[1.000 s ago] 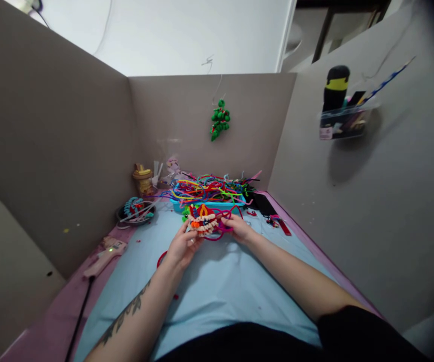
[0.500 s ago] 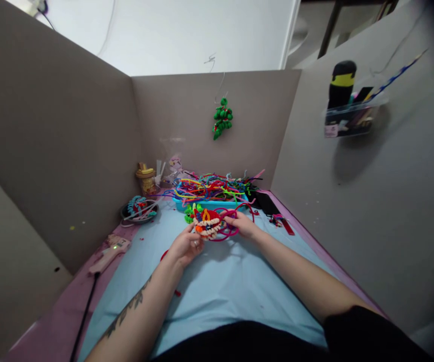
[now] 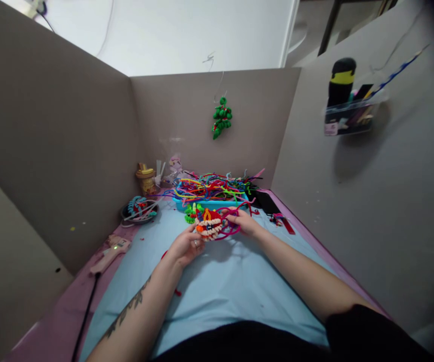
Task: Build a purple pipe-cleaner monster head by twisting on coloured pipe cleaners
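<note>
Both hands hold a small pipe-cleaner figure [image 3: 208, 224] of red, orange, cream and green above the light blue mat [image 3: 220, 291]. My left hand [image 3: 184, 247] grips its lower left side with closed fingers. My right hand [image 3: 244, 221] pinches a magenta pipe cleaner [image 3: 232, 230] that loops out of the figure's right side. Just behind them a teal tray [image 3: 212, 203] is piled with a tangle of coloured pipe cleaners [image 3: 211, 189].
Grey cardboard walls close in the desk on three sides. A pink glue gun [image 3: 108, 253] with its cord lies at the left. A dark bowl [image 3: 139, 209] and a small yellow bottle [image 3: 145, 179] stand back left. A green ornament [image 3: 220, 117] hangs on the back wall. A clear wall holder [image 3: 347, 116] sits at the right.
The figure has been turned and shifted slightly right between the hands. The view has drifted a little. Both hands keep their hold.
</note>
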The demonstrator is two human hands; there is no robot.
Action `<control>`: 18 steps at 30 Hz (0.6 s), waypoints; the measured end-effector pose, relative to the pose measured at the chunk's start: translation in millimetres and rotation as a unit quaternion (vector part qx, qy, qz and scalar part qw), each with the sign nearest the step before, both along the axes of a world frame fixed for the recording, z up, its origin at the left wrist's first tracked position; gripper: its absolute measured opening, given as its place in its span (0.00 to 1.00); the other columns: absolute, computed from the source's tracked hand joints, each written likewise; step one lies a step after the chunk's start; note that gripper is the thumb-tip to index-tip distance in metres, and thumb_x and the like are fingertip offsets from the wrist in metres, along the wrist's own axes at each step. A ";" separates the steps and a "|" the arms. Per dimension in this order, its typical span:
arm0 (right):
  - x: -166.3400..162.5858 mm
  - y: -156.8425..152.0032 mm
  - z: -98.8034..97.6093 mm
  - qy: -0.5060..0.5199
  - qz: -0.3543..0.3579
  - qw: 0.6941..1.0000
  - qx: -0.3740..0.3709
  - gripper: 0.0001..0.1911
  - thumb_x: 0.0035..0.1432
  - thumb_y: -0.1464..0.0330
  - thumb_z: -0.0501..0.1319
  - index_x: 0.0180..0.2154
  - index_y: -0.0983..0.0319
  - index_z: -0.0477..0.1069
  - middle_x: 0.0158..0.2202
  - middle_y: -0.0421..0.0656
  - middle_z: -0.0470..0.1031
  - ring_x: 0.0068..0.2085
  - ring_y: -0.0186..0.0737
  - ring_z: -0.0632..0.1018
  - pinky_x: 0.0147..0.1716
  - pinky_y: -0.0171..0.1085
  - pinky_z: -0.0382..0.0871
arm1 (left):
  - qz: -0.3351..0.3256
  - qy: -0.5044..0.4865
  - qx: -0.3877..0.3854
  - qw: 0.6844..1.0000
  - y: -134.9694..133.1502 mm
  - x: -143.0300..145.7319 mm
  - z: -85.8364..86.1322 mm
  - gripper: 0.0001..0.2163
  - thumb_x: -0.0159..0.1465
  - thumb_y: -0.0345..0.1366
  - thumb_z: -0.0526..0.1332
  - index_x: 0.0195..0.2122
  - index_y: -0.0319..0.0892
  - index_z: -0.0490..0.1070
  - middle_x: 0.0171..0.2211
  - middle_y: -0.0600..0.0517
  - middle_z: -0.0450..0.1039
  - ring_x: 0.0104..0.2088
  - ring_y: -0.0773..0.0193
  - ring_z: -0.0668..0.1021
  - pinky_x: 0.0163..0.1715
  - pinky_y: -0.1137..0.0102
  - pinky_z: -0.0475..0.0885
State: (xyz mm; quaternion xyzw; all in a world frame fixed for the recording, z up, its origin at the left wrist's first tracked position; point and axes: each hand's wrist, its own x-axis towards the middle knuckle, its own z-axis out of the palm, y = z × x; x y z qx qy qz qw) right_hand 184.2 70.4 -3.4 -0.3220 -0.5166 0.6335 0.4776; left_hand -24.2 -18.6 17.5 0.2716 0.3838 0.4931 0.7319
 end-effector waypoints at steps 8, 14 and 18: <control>0.3 -6.7 12.4 0.031 0.013 0.999 -0.003 0.15 0.39 0.72 0.66 0.33 0.64 0.70 0.30 0.41 0.76 0.25 0.33 0.74 0.28 0.33 0.66 | -0.001 0.000 0.001 1.000 0.1 -0.1 -0.2 0.25 0.46 0.20 0.59 0.46 0.46 0.65 0.27 0.55 0.71 0.17 0.76 0.68 0.21 0.77 0.66; 2.2 -10.8 20.2 0.054 0.025 0.998 -0.026 0.14 0.38 0.74 0.65 0.33 0.64 0.70 0.31 0.41 0.77 0.25 0.33 0.75 0.27 0.32 0.67 | -0.008 -0.003 0.011 1.000 -1.5 -0.1 -0.6 0.24 0.46 0.20 0.60 0.44 0.45 0.65 0.28 0.55 0.71 0.18 0.74 0.70 0.23 0.74 0.69; 3.9 -10.0 20.6 0.059 0.020 0.997 -0.042 0.13 0.40 0.74 0.63 0.33 0.64 0.70 0.32 0.43 0.78 0.26 0.35 0.75 0.27 0.33 0.68 | -0.008 -0.003 0.010 1.000 -1.4 0.5 -0.8 0.24 0.46 0.20 0.61 0.44 0.44 0.65 0.31 0.52 0.72 0.20 0.72 0.72 0.24 0.73 0.70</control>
